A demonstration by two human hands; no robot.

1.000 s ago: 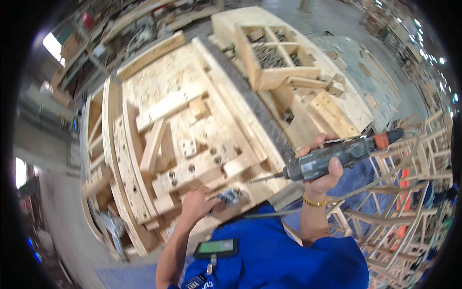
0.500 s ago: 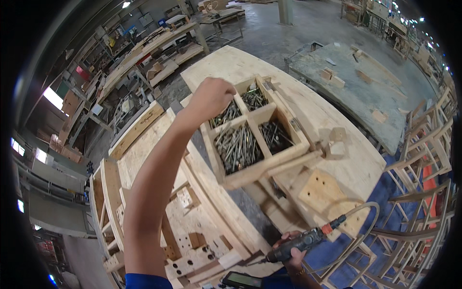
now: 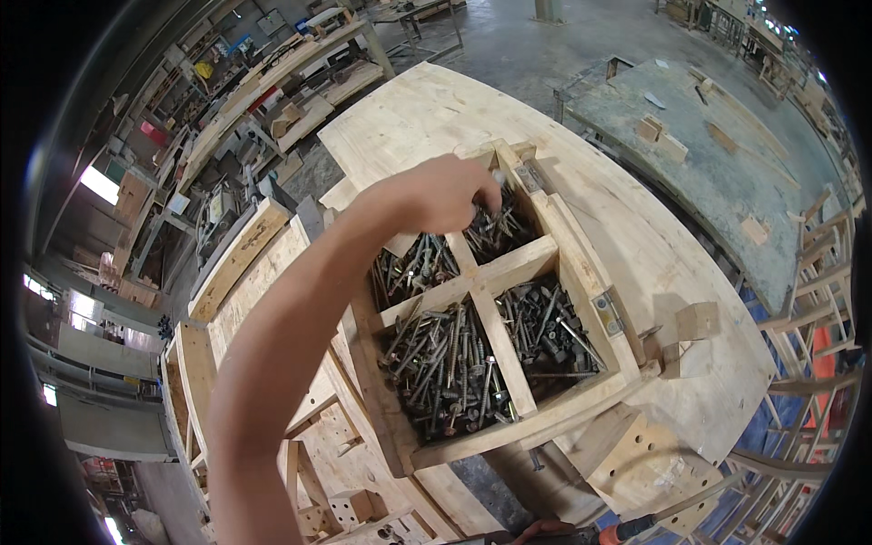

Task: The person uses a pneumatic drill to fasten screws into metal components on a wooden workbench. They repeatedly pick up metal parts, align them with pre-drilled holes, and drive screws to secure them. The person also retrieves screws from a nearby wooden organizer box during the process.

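My left hand (image 3: 450, 193) reaches over a wooden box (image 3: 536, 421) divided into several compartments. Its fingers are curled together and dip into the far right compartment, among loose screws (image 3: 501, 234). Whatever the fingertips grip there is hidden. Longer screws (image 3: 450, 363) fill the near left compartment, and dark bolts (image 3: 549, 331) lie in the near right one. At the lower edge, only part of my right hand (image 3: 545, 527) shows, closed around an air screwdriver (image 3: 627, 530) with an orange-red band and a hose. Most of that tool is cut off by the frame.
The box rests on a pale plywood board (image 3: 436, 100). Beside it are small wood blocks (image 3: 695, 322) and a drilled wooden plate (image 3: 649, 459). A wooden frame jig (image 3: 245, 263) stands at left, a grey table (image 3: 672, 173) at far right, chair frames (image 3: 817, 363) beyond.
My left hand has moved right, from the far left compartment's edge into the far right one. The view has shifted closer to the box, leaving the right hand and screwdriver mostly below the frame.
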